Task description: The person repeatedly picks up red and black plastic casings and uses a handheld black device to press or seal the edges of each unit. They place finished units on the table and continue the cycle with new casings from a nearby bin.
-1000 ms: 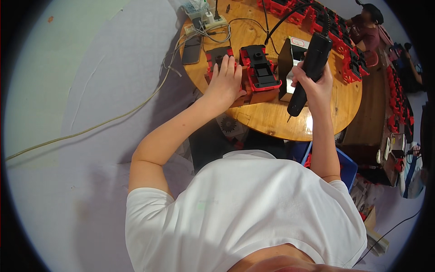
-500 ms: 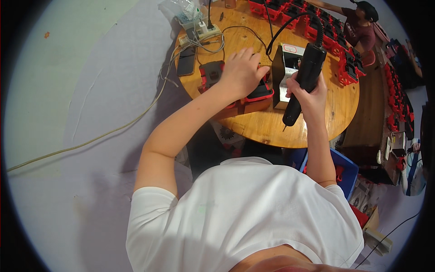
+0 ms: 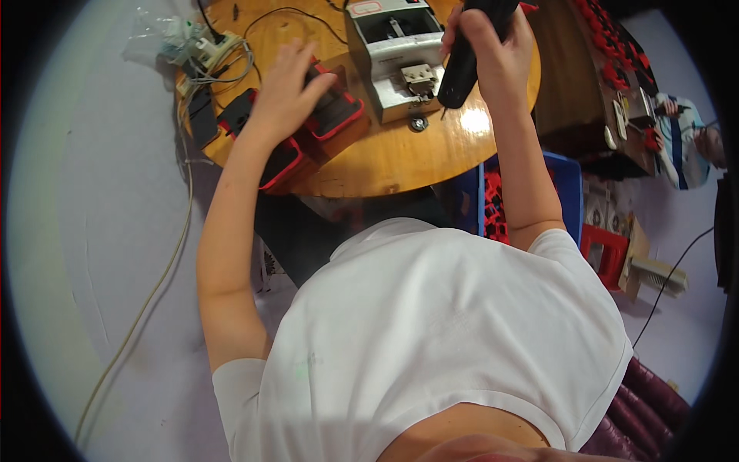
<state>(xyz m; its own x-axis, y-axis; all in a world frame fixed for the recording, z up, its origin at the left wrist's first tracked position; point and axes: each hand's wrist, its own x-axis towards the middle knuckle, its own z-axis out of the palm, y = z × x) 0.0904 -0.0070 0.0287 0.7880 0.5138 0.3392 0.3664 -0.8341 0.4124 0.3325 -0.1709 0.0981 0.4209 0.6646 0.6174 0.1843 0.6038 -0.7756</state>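
Observation:
My left hand [image 3: 286,100] lies with its fingers spread over a group of red-and-black plastic housings near the table's front left edge. One housing [image 3: 337,108] shows to the right of the hand, and another [image 3: 283,160] lies below the wrist. In my right hand [image 3: 504,58] is a black electric screwdriver [image 3: 460,73], its thin bit pointing down. The bit hangs beside the front right corner of a silver screw feeder machine [image 3: 383,73], apart from it. A small dark round piece [image 3: 418,123] lies in front of the machine. The screwdriver's upper end is cut off by the frame.
A dark phone [image 3: 203,118], a power strip [image 3: 209,55] with cables and a clear plastic bag [image 3: 150,37] are at the left of the round wooden table [image 3: 377,171]. Below its right edge stands a blue crate [image 3: 568,181] holding red parts. Another person [image 3: 685,146] is far right.
The view has swung, so the table and machine now appear further left and higher. My left hand stays over the housings; my right hand still grips the screwdriver.

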